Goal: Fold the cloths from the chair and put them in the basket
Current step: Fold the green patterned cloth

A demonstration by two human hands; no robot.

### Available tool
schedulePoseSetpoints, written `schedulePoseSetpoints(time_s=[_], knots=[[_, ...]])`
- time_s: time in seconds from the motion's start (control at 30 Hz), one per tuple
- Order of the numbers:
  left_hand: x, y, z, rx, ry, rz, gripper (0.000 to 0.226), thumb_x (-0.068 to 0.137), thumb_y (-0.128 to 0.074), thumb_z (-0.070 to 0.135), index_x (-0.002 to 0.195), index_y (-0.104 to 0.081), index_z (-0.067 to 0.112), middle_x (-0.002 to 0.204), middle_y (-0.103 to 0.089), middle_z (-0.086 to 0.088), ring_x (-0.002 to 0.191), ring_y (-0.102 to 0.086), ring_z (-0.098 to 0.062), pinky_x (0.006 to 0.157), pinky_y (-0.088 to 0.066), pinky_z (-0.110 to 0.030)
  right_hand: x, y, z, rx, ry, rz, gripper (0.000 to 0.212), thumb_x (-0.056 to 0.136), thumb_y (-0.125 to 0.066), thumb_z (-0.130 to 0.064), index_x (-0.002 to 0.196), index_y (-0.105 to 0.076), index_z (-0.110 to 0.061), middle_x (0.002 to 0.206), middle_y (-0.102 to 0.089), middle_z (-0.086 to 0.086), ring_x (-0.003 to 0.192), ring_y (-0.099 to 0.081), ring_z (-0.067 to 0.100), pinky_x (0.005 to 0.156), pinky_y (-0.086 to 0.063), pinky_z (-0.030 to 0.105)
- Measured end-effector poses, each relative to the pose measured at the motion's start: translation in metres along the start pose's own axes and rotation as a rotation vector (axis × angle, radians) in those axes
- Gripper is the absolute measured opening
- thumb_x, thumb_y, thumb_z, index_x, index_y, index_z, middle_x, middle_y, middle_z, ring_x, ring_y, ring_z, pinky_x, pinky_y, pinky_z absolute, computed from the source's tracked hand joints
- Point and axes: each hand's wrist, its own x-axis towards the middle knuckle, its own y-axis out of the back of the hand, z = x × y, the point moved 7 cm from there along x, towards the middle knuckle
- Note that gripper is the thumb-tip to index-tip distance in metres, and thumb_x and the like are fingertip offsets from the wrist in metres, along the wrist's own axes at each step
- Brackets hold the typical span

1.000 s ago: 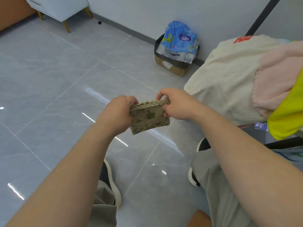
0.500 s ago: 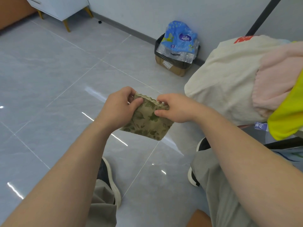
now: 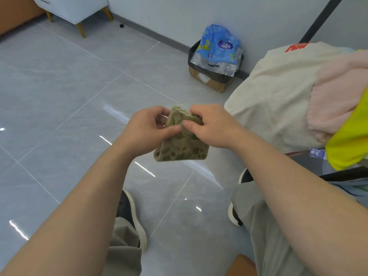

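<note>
Folded green cloth (image 3: 182,145) held above floor (image 3: 79,96), upper edge pinched between thumbs and curled fingers (image 3: 196,112) of left hand (image 3: 146,128) and right hand (image 3: 212,127), lower part hanging below both. Piled cloths (image 3: 278,92) at right.

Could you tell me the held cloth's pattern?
The cloth is tan with green leaves; head view.

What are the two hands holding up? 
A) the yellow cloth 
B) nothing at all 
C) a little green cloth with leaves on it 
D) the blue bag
C: the left hand and the right hand both pinch the little green cloth in the air above the floor, while the yellow cloth lies untouched on the pile at the right.
</note>
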Motion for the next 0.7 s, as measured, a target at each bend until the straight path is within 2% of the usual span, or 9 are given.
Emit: schedulePoseSetpoints(time_s=[0.07, 0.17, 0.23, 0.27, 0.33, 0.37, 0.47, 0.57, 0.7], knots=[[0.000, 0.000, -0.003, 0.104, -0.003, -0.051, 0.014, 0.081, -0.080, 0.022, 0.093, -0.072, 0.023, 0.081, -0.074, 0.008, 0.076, -0.069, -0.005, 0.071, -0.057, -0.029, -0.002, 0.006, -0.003, -0.030, 0.050, 0.077, 0.025, 0.094, -0.059, -0.034, 0.078, -0.053, -0.015, 0.063, -0.051, -0.004, 0.067, -0.051, 0.023, 0.107, -0.038, 0.038], [0.000, 0.005, -0.004, 0.236, 0.017, 0.016, 0.008, 0.088, -0.073, 0.030, 0.087, -0.071, 0.023, 0.077, -0.070, 0.009, 0.071, -0.065, -0.003, 0.061, -0.047, -0.020, -0.004, 0.013, -0.008, -0.047, 0.094, 0.156, 0.024, 0.097, -0.056, -0.030, 0.084, -0.057, -0.009, 0.066, -0.053, -0.001, 0.075, -0.056, 0.029, 0.120, -0.025, 0.036], [0.001, 0.008, -0.005, 0.279, 0.029, 0.061, 0.017, 0.092, -0.067, 0.037, 0.082, -0.066, 0.024, 0.076, -0.068, 0.007, 0.069, -0.061, -0.005, 0.057, -0.043, -0.020, -0.006, 0.015, -0.010, -0.058, 0.105, 0.193, 0.026, 0.098, -0.052, -0.033, 0.089, -0.058, -0.010, 0.070, -0.056, 0.001, 0.083, -0.059, 0.033, 0.110, -0.040, 0.042], [0.001, 0.009, -0.005, 0.281, 0.033, 0.075, 0.020, 0.093, -0.064, 0.040, 0.081, -0.064, 0.024, 0.076, -0.067, 0.006, 0.069, -0.061, -0.006, 0.058, -0.044, -0.021, -0.007, 0.016, -0.012, -0.067, 0.107, 0.213, 0.026, 0.098, -0.051, -0.035, 0.090, -0.057, -0.011, 0.072, -0.057, 0.002, 0.081, -0.058, 0.033, 0.094, -0.049, 0.045], [0.001, 0.009, -0.007, 0.205, 0.045, 0.069, 0.019, 0.093, -0.065, 0.041, 0.086, -0.064, 0.023, 0.078, -0.070, 0.006, 0.073, -0.065, -0.009, 0.064, -0.050, -0.026, -0.008, 0.019, -0.012, -0.081, 0.101, 0.247, 0.025, 0.100, -0.050, -0.036, 0.091, -0.053, -0.013, 0.069, -0.053, -0.002, 0.070, -0.055, 0.029, 0.063, -0.044, 0.039], [0.001, 0.010, -0.008, 0.124, 0.059, 0.053, 0.015, 0.091, -0.069, 0.038, 0.090, -0.065, 0.023, 0.080, -0.071, 0.007, 0.074, -0.068, -0.009, 0.067, -0.053, -0.027, -0.008, 0.021, -0.011, -0.077, 0.091, 0.257, 0.024, 0.101, -0.049, -0.035, 0.089, -0.049, -0.015, 0.066, -0.049, -0.006, 0.066, -0.052, 0.027, 0.058, -0.038, 0.036], [-0.001, 0.014, -0.009, -0.085, 0.103, 0.025, 0.030, 0.084, -0.079, 0.020, 0.105, -0.057, 0.024, 0.091, -0.071, 0.006, 0.073, -0.069, -0.005, 0.054, -0.048, -0.020, -0.006, 0.026, -0.005, 0.009, 0.027, 0.264, 0.026, 0.103, -0.046, -0.036, 0.085, -0.039, -0.018, 0.063, -0.044, -0.010, 0.065, -0.048, 0.025, 0.058, -0.036, 0.038], [-0.004, 0.023, -0.001, -0.061, 0.027, 0.059, 0.041, 0.083, -0.078, 0.010, 0.107, -0.048, 0.024, 0.107, -0.065, 0.005, 0.065, -0.063, -0.007, 0.045, -0.043, -0.016, -0.005, 0.031, 0.000, 0.030, -0.015, 0.275, 0.027, 0.104, -0.044, -0.038, 0.087, -0.040, -0.017, 0.064, -0.046, -0.007, 0.067, -0.049, 0.026, 0.059, -0.039, 0.040], [-0.007, 0.020, 0.007, 0.010, -0.029, 0.002, 0.041, 0.080, -0.078, 0.002, 0.101, -0.054, 0.027, 0.108, -0.064, 0.009, 0.058, -0.060, -0.005, 0.044, -0.042, -0.017, -0.004, 0.034, 0.004, 0.000, -0.036, 0.287, 0.026, 0.104, -0.044, -0.036, 0.086, -0.039, -0.017, 0.068, -0.044, -0.009, 0.072, -0.047, 0.025, 0.060, -0.036, 0.039]])
